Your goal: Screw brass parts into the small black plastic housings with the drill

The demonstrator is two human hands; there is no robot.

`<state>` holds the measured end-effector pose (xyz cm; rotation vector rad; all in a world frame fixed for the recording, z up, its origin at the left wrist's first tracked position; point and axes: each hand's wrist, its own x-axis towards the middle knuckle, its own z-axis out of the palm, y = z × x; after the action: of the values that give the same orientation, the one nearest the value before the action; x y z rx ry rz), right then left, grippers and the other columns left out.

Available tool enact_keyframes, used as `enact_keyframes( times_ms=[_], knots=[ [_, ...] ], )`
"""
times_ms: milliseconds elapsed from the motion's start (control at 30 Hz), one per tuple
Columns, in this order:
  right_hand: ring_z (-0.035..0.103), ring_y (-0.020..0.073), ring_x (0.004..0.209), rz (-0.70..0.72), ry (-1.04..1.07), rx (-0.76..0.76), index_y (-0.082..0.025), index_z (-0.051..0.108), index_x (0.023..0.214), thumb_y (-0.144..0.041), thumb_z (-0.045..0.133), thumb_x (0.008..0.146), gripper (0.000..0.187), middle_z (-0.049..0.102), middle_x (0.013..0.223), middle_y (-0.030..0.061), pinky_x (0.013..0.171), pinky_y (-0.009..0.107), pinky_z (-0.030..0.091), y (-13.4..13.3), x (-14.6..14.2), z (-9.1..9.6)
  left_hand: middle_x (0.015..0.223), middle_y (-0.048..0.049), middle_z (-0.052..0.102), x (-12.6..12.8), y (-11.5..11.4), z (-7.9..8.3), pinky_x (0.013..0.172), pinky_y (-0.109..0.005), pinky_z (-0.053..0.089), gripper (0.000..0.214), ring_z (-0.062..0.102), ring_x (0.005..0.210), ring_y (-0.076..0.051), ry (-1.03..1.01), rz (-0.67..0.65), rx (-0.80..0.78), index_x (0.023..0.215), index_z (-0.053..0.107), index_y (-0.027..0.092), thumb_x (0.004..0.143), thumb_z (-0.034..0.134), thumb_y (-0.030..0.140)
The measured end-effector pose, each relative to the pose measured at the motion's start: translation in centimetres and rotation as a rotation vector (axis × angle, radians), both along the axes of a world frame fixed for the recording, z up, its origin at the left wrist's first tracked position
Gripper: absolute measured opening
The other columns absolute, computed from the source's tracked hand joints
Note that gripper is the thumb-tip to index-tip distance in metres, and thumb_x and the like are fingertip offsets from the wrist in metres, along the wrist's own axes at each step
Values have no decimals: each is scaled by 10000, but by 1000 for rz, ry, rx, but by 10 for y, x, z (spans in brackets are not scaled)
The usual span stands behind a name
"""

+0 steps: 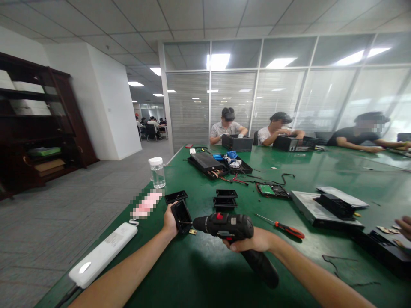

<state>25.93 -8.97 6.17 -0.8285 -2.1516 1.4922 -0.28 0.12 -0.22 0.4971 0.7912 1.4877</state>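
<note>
My left hand (169, 221) grips a small black rectangular frame (181, 216) and holds it upright on the green table (199, 273). My right hand (253, 242) is wrapped round a black cordless screwdriver (229, 226) with a red button, its tip pointing left into the frame. A small brass-coloured piece (192, 232) lies on the table just under the tip. Three more black frames lie beyond: one (176, 196) at the left and two (225, 198) further right.
A white power bank (102, 254) lies at the near left edge, a clear plastic jar (157, 172) further back. A red-handled screwdriver (282, 228), a green circuit board (272, 190), opened black and grey device cases and cables lie around. Three people work at the far end. Another person's hand (405, 226) shows at the right edge.
</note>
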Motion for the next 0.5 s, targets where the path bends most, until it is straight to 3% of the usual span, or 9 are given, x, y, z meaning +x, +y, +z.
enact_keyframes(
  times_ms=[167,500],
  knots=[
    [536,151,636,-21,17,5,-255,585,757,-403,565,628,197,529,683,25,636,308,440,5,-2,-12,577,-54,587,0,0,-1,486,-316,435,226,559,494,-191,-3,2,-13,692,581,125,675,463,316],
    [547,171,677,-59,-49,28,-264,599,754,-443,560,606,236,547,713,34,684,334,449,1,-1,-3,577,-48,583,-1,0,-1,485,-308,430,228,555,492,-184,15,-6,-23,690,576,125,670,476,329]
  ],
)
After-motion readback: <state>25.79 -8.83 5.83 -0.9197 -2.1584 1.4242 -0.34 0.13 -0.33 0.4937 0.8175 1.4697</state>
